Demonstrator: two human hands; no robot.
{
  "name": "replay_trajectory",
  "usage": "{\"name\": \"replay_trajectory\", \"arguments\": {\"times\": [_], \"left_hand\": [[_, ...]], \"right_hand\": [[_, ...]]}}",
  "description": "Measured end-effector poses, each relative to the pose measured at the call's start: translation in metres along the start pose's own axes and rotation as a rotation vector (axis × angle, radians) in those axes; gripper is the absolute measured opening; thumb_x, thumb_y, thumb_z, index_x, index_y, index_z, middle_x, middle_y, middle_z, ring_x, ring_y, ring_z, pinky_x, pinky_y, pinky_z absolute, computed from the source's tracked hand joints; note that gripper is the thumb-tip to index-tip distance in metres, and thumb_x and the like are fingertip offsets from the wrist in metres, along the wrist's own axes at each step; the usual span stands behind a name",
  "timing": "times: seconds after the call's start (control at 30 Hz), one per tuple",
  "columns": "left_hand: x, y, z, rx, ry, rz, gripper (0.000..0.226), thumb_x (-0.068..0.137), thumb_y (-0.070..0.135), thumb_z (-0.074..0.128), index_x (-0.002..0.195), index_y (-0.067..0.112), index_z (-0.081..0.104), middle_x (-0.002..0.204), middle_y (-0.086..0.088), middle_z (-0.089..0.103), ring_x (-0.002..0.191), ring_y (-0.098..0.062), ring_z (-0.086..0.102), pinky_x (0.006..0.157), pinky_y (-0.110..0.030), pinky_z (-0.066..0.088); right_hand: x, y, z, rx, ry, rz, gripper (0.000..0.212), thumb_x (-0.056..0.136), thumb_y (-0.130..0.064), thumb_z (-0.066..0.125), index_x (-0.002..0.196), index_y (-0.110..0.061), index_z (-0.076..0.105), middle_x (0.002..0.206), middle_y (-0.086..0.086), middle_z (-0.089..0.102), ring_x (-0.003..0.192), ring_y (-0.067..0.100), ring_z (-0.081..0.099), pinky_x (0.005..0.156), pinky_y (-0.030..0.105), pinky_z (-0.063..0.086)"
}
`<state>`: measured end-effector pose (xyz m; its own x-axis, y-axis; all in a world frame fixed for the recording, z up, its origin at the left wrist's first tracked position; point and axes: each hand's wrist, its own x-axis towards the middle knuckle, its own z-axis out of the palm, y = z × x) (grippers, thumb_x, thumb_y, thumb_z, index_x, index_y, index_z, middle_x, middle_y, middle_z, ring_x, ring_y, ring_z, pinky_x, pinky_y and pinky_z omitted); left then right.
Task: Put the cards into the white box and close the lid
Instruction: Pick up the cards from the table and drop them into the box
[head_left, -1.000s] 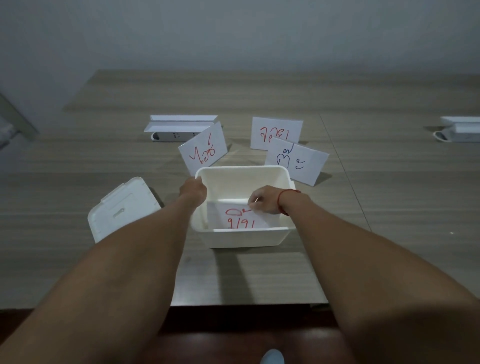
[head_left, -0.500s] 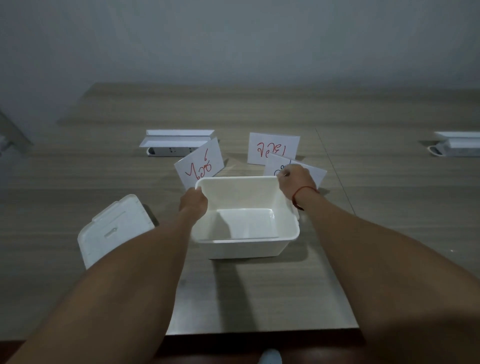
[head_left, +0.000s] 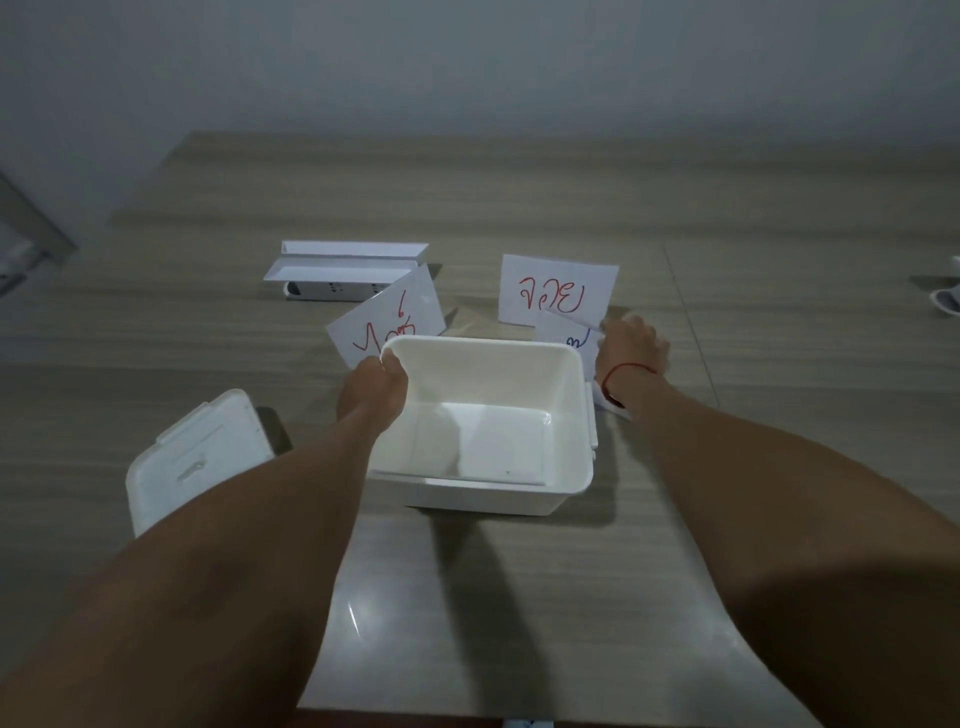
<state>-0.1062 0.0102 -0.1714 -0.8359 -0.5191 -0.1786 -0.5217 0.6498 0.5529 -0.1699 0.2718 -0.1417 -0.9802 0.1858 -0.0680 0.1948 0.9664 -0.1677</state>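
The white box (head_left: 569, 415) stands open in the middle of the table, with a white card (head_left: 467, 441) lying flat on its bottom. My left hand (head_left: 371, 387) grips the box's far left corner. My right hand (head_left: 631, 345) is closed on the blue-lettered card (head_left: 569, 338) just behind the box's right side. Two red-lettered cards stand behind the box: one tilted at the left (head_left: 395, 317), one upright at the right (head_left: 558, 288). The white lid (head_left: 195, 457) lies on the table to the left, partly under my left forearm.
A white folded card holder with a power strip (head_left: 343, 270) sits at the back left. Another white object (head_left: 945, 306) lies at the far right edge. The table's near edge runs below my forearms.
My right hand left the card in the box, moved back and right behind the box, and took hold of the blue-lettered card. The left hand stayed on the box corner.
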Motion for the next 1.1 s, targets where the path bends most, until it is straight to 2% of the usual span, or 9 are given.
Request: {"name": "replay_trajectory", "arguments": {"times": [0.17,0.27,0.4,0.53,0.6,0.67,0.77,0.97,1.1], "left_hand": [[0.003,0.0,0.0,-0.009,-0.008,0.01,0.06,0.1,0.038,0.023,0.113,-0.005,0.062,0.11,-0.025,0.066,0.1,-0.039,0.064,0.081,-0.039,0.051],[0.002,-0.001,-0.003,-0.046,-0.042,-0.015,0.056,0.1,0.038,0.025,0.12,-0.003,0.058,0.115,-0.022,0.064,0.103,-0.038,0.062,0.081,-0.039,0.05],[-0.005,-0.002,-0.01,-0.056,-0.109,-0.055,0.052,0.1,0.033,0.027,0.126,-0.004,0.052,0.122,-0.024,0.059,0.109,-0.039,0.059,0.081,-0.04,0.047],[-0.018,0.002,-0.024,-0.04,-0.193,-0.059,0.044,0.101,0.016,0.028,0.127,-0.011,0.051,0.129,-0.029,0.055,0.119,-0.043,0.054,0.099,-0.046,0.046],[-0.024,0.003,-0.031,-0.052,-0.224,-0.068,0.044,0.101,0.015,0.03,0.129,-0.011,0.051,0.133,-0.03,0.054,0.123,-0.043,0.052,0.101,-0.044,0.043],[-0.026,0.002,-0.036,-0.072,-0.239,-0.069,0.045,0.101,0.016,0.029,0.131,-0.01,0.05,0.135,-0.029,0.052,0.125,-0.041,0.051,0.101,-0.041,0.042],[-0.031,-0.002,-0.039,-0.104,-0.274,-0.075,0.045,0.102,0.015,0.027,0.135,-0.009,0.046,0.138,-0.028,0.05,0.126,-0.041,0.05,0.104,-0.042,0.043],[-0.033,-0.006,-0.039,-0.206,-0.245,-0.108,0.048,0.102,0.023,0.032,0.138,-0.007,0.044,0.139,-0.025,0.051,0.127,-0.038,0.051,0.101,-0.039,0.043],[-0.034,-0.005,-0.034,-0.221,-0.22,-0.104,0.047,0.103,0.02,0.029,0.137,-0.007,0.046,0.138,-0.024,0.051,0.127,-0.037,0.05,0.098,-0.037,0.042]], "right_hand": [[-0.004,-0.004,0.005,0.105,-0.09,-0.036,0.029,0.097,-0.009,0.038,0.118,-0.01,0.057,0.123,0.018,0.062,0.112,0.034,0.059,0.094,0.039,0.045],[-0.008,-0.006,-0.006,0.122,0.026,-0.067,0.026,0.099,-0.011,0.037,0.118,-0.012,0.055,0.118,0.017,0.064,0.109,0.034,0.061,0.09,0.039,0.045],[-0.012,-0.018,-0.04,0.099,0.224,-0.145,0.032,0.099,-0.012,0.038,0.126,-0.02,0.052,0.122,0.012,0.061,0.115,0.031,0.053,0.094,0.039,0.036],[-0.021,-0.039,-0.083,0.116,0.398,-0.228,0.032,0.101,-0.02,0.034,0.125,-0.022,0.054,0.12,0.011,0.063,0.115,0.03,0.053,0.093,0.039,0.034],[-0.029,-0.052,-0.099,0.148,0.411,-0.276,0.032,0.101,-0.023,0.033,0.124,-0.021,0.054,0.12,0.01,0.063,0.115,0.03,0.053,0.094,0.038,0.033],[-0.037,-0.063,-0.106,0.167,0.346,-0.332,0.032,0.101,-0.026,0.031,0.123,-0.02,0.055,0.121,0.011,0.063,0.117,0.03,0.053,0.095,0.038,0.032],[-0.051,-0.074,-0.103,0.16,0.134,-0.414,0.032,0.101,-0.027,0.032,0.12,-0.016,0.056,0.125,0.011,0.062,0.119,0.029,0.053,0.097,0.037,0.033],[-0.075,-0.074,-0.057,0.206,-0.322,-0.384,0.029,0.098,-0.029,0.04,0.118,-0.02,0.06,0.128,0.008,0.06,0.12,0.029,0.054,0.105,0.039,0.038],[-0.09,-0.071,-0.039,0.076,-0.687,-0.381,0.029,0.093,-0.029,0.051,0.115,-0.02,0.067,0.113,-0.002,0.064,0.106,0.022,0.061,0.095,0.033,0.047]]}}
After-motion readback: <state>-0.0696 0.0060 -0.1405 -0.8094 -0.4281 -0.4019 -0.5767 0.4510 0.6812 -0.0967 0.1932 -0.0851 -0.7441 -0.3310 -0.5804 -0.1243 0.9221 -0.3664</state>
